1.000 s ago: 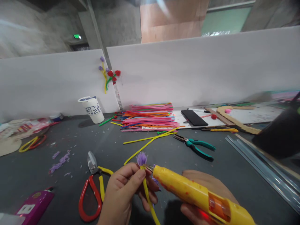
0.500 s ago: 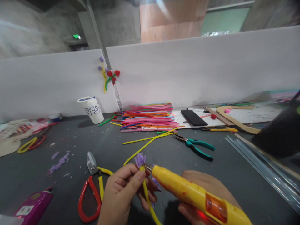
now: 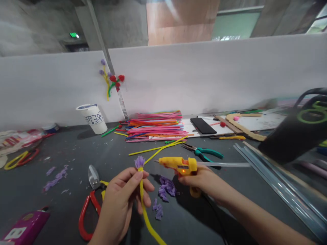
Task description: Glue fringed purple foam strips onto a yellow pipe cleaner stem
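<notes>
Between thumb and fingers, my left hand (image 3: 125, 194) pinches a yellow pipe cleaner (image 3: 144, 212) just below its top end. A tuft of purple crepe paper (image 3: 139, 162) crowns that end, and the stem curves down toward the bottom edge. My right hand (image 3: 198, 177) grips a yellow hot glue gun (image 3: 177, 164) by its handle. Its metal nozzle points left and is a short gap away from the purple tuft. A clear glue stick (image 3: 224, 164) protrudes from the back of the gun. Purple paper scraps (image 3: 166, 188) lie on the table between my hands.
Red-and-yellow-handled shears (image 3: 86, 211) lie left of my left hand. Teal pliers (image 3: 206, 153) and a bundle of coloured pipe cleaners (image 3: 157, 127) are ahead. A white cup (image 3: 93, 119), a black phone (image 3: 203, 126), clear glue sticks (image 3: 283, 190) and a black container (image 3: 293, 129) stand or lie around.
My right hand has drawn the glue gun back from the purple tuft and turned it, so its nozzle now points left. The view has shifted slightly right. My left hand keeps its pinch.
</notes>
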A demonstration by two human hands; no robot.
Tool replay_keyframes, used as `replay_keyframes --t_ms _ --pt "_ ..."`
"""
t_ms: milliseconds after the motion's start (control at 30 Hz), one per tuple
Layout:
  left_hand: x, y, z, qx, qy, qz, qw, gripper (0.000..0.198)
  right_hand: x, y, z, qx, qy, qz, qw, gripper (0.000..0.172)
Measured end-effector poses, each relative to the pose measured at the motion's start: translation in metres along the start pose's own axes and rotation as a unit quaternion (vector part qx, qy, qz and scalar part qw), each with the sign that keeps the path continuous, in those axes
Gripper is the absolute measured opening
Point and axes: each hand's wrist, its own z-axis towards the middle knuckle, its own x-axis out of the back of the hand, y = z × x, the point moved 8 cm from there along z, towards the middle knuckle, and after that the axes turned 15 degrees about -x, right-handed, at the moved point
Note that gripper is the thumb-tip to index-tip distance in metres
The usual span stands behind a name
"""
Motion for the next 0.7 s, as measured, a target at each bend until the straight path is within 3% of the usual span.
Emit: replay_keyframes --t_ms 200,333,400,567,700 --pt "0.0 -0.004 -0.001 0.006 -0.015 0.017 1.0 0.021 0.01 0.011 0.019 -0.051 0.043 -0.161 0.985 0.032" --pt "0.0 -0.006 -0.001 0.006 -0.02 0.027 0.999 0.023 0.029 0.003 0.011 -0.071 0.134 -0.317 0.936 0.054" --pt "0.0 -0.008 -0.001 0.006 -0.021 0.031 0.999 0.024 0.028 -0.006 0.002 -0.046 0.158 -0.37 0.914 0.054" --pt "0.0 -0.014 0.0 0.017 -0.033 0.044 0.998 0.023 -0.022 -0.024 -0.02 0.14 0.06 -0.422 0.894 0.017" --pt "-0.002 -0.014 -0.001 0.024 -0.036 0.055 0.998 0.025 -0.051 -0.023 -0.028 0.224 0.027 -0.437 0.871 0.018"
